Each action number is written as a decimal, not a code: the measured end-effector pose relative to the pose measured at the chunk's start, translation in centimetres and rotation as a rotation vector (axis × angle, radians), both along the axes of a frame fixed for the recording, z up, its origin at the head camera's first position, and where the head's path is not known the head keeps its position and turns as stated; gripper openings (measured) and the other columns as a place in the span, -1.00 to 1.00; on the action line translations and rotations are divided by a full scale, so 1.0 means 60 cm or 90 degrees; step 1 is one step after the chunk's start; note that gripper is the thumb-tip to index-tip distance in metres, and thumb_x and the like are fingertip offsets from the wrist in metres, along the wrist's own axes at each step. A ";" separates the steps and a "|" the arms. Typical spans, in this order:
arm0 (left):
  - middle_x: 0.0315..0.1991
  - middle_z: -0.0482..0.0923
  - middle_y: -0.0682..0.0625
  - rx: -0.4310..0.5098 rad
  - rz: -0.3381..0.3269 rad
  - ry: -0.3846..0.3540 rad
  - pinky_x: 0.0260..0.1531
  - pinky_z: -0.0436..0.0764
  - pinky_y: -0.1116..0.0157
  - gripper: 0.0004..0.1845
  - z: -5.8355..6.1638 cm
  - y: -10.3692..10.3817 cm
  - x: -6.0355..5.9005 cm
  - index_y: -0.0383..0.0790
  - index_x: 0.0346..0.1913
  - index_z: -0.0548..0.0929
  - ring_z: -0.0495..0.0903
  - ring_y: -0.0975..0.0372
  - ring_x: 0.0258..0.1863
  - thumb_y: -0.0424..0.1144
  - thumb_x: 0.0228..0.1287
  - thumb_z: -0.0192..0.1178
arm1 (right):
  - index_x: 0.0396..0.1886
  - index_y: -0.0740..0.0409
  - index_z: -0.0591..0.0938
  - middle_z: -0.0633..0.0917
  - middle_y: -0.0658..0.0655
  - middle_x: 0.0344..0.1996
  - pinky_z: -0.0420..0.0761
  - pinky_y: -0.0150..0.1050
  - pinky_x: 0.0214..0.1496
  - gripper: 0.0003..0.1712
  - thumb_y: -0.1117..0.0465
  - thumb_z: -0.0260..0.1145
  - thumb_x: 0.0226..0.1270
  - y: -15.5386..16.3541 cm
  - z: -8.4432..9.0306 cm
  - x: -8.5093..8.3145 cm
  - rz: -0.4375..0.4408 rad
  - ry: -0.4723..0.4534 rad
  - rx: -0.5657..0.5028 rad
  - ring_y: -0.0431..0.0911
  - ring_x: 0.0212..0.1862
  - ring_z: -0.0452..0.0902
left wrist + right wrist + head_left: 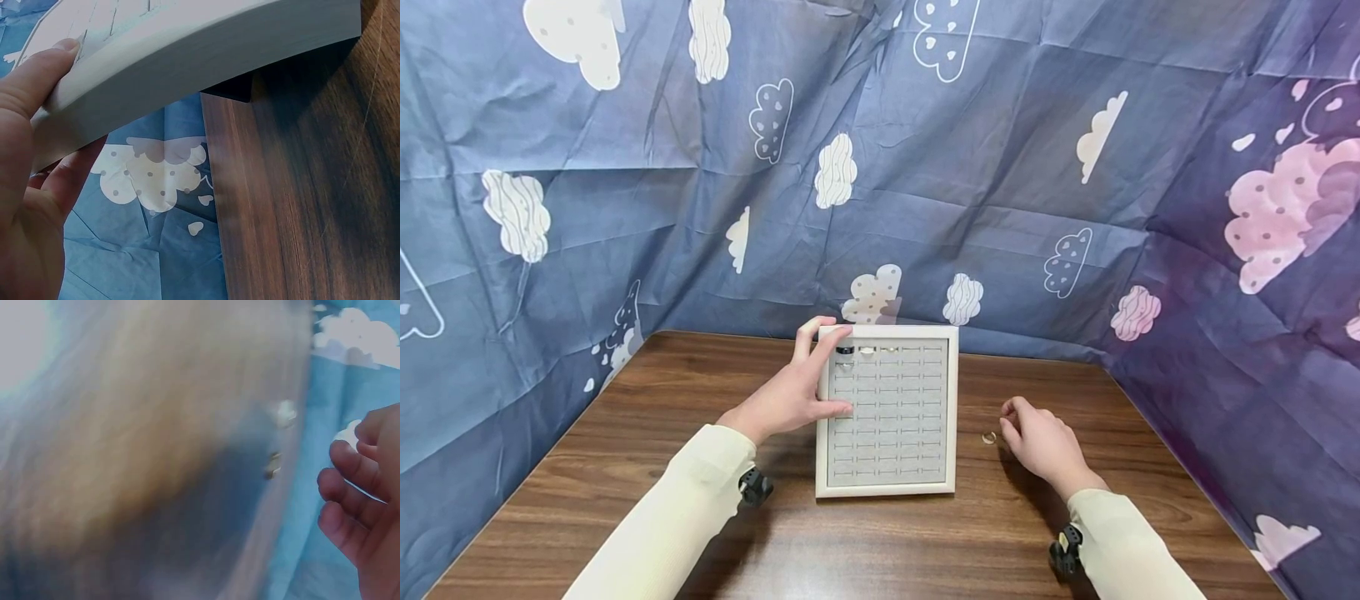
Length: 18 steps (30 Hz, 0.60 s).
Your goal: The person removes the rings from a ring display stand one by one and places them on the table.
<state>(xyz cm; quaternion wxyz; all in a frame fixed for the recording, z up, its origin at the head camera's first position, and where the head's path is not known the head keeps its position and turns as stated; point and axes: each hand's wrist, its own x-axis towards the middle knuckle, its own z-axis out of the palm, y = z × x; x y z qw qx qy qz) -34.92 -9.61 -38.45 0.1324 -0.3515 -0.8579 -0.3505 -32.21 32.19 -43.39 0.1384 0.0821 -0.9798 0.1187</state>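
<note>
A white-framed ring tray (887,490) with a grey slotted insert lies in the middle of the wooden table (625,467). A black ring (844,350), a silver one (867,351) and a gold one (889,349) sit in its far row. My left hand (790,396) grips the tray's left edge, thumb on the insert and fingers round the far left corner. In the left wrist view the tray's white side wall (206,44) sits between thumb and fingers (69,181). My right hand (1041,442) rests on the table with fingers loosely curled, holding nothing. A small ring (989,437) lies just left of its fingertips (350,506).
Blue fabric with cloud prints (1000,167) hangs close behind and along both sides of the table. The right wrist view is badly blurred. Bare wood shows in front of the tray and on either side of it.
</note>
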 end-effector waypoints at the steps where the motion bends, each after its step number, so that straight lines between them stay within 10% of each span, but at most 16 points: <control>1: 0.65 -0.23 -0.12 0.001 0.000 0.000 0.19 0.67 0.11 0.17 0.000 0.000 0.001 0.04 0.71 0.07 0.65 0.05 0.10 -0.17 0.20 0.65 | 0.04 0.15 0.64 0.73 0.02 -0.39 0.61 0.05 -0.32 -0.79 0.15 0.28 0.57 -0.003 0.006 0.001 0.002 0.015 -0.014 -0.06 -0.39 0.62; 18: 0.65 -0.23 -0.11 0.007 -0.002 -0.011 0.18 0.68 0.11 0.16 -0.001 0.001 -0.002 0.05 0.70 0.08 0.64 0.04 0.10 -0.21 0.19 0.65 | 0.01 0.21 0.68 0.65 -0.03 -0.52 0.41 -0.43 -0.39 -0.79 0.40 0.38 0.43 -0.152 0.117 0.030 0.183 0.263 -0.275 -0.32 -0.49 0.40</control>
